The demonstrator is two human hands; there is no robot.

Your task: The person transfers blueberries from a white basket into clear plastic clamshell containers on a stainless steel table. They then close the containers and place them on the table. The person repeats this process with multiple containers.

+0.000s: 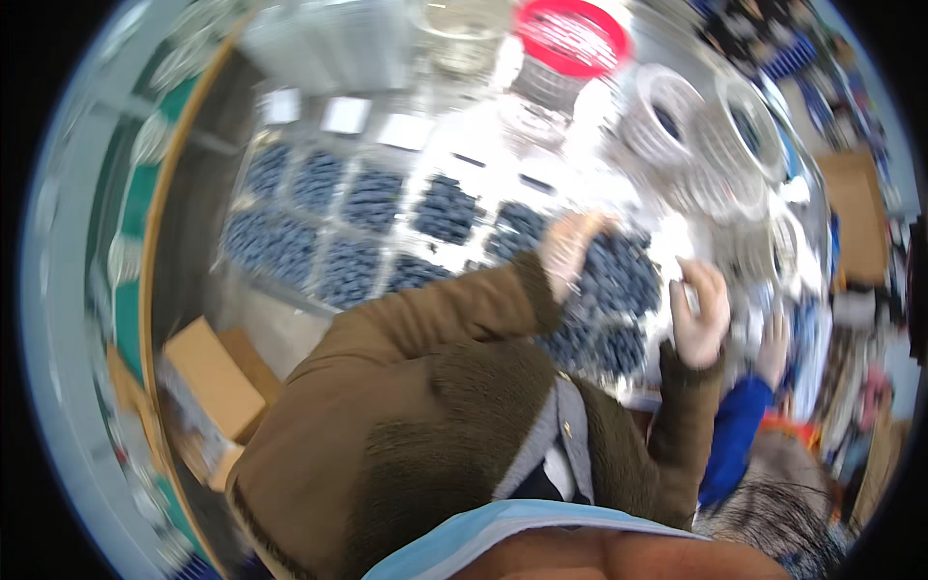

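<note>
My left hand [568, 253] reaches over a pile of blueberries [619, 275], at its upper left edge. Its fingers are smeared and partly hidden, so their grip cannot be made out. Just right of that pile, my right hand [702, 311] has its thumb and fingers curved and apart, with nothing visible between them. Left of the pile, clear trays of blueberries [350, 273] stand in rows on the shiny metal table. One blueberry portion [446, 209] lies farther back, left of my left hand.
White cards [345, 115] lie behind the trays. Stacked clear containers [329, 43], a red basket [572, 37] and round clear baskets [667, 114] stand at the back. At right is another person's hand [772, 350] with a blue sleeve. A cardboard box [213, 377] sits at lower left.
</note>
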